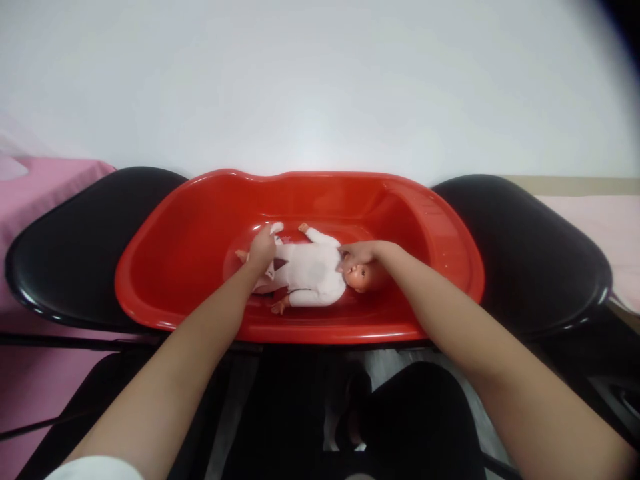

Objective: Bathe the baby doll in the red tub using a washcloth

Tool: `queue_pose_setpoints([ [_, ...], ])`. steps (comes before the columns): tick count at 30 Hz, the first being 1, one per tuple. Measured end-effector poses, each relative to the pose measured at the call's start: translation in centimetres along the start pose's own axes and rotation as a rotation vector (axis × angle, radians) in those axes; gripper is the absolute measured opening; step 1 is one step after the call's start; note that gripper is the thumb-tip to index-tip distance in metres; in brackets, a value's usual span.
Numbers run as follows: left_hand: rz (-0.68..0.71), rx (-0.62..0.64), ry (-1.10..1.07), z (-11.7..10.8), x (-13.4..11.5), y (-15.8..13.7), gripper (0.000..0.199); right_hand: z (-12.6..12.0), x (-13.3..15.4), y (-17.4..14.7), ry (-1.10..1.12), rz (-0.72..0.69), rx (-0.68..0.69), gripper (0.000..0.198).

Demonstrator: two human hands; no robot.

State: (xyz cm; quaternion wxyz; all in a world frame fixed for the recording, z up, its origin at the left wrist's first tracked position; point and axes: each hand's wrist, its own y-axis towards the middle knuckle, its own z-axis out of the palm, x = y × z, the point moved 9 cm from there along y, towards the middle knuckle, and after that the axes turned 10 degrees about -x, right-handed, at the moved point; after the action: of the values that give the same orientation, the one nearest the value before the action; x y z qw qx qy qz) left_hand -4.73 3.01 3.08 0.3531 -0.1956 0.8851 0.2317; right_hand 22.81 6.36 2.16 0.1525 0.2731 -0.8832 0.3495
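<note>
While the left hand (263,248) pinches white cloth (271,271) at the feet end of the baby doll (311,265), the right hand (361,251) bends at its neck, grip unclear; gentle tugs and a steadied head seem wise. The doll lies in the red baby bathtub (185,233), whose near rim (330,333) may hinder the forearms (200,333); black seats (530,257) flank it.

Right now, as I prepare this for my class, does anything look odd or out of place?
Yes, mildly: the baby doll lies in the red baby bathtub wearing a white long-sleeved garment, which seems unusual for a bath. I see nothing spilled or damaged, though I cannot tell whether the bathtub holds water.
</note>
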Motion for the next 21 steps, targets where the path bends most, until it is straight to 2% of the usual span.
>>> queue_pose_setpoints([
  [4, 0.221, 0.119, -0.187, 1.6, -6.2, -2.0, 0.050, 0.0, 0.1, -0.3, -0.001, 0.018, 0.004, 0.069],
  [7, 0.328, 0.368, -0.183, 4.7, -8.9, -5.0, 0.055, -0.3, 0.6, -0.6, -0.016, 0.007, -0.011, 0.068],
  [9, 0.446, 0.564, -0.097, 7.0, -9.6, -7.5, 0.056, -0.3, 0.9, -0.7, -0.016, 0.005, -0.014, 0.070],
  [11, 0.586, 0.665, 0.027, 8.5, -9.3, -9.2, 0.055, -0.4, 0.8, -0.7, -0.027, 0.026, -0.016, 0.071],
  [13, 0.665, 0.647, 0.132, 9.2, -8.3, -9.3, 0.054, -0.4, 0.7, -0.7, -0.051, 0.038, -0.022, 0.072],
  [14, 0.663, 0.614, 0.174, 9.4, -7.6, -8.8, 0.054, -0.5, 0.6, -0.7, -0.058, 0.036, -0.025, 0.073],
  [17, 0.535, 0.524, 0.307, 9.4, -4.7, -6.5, 0.054, -0.3, 0.4, -0.4, -0.063, 0.028, -0.017, 0.074],
  [21, 0.334, 0.483, 0.410, 8.1, -1.1, -4.0, 0.053, 0.1, -0.2, 0.3, -0.032, 0.014, 0.009, 0.081],
])
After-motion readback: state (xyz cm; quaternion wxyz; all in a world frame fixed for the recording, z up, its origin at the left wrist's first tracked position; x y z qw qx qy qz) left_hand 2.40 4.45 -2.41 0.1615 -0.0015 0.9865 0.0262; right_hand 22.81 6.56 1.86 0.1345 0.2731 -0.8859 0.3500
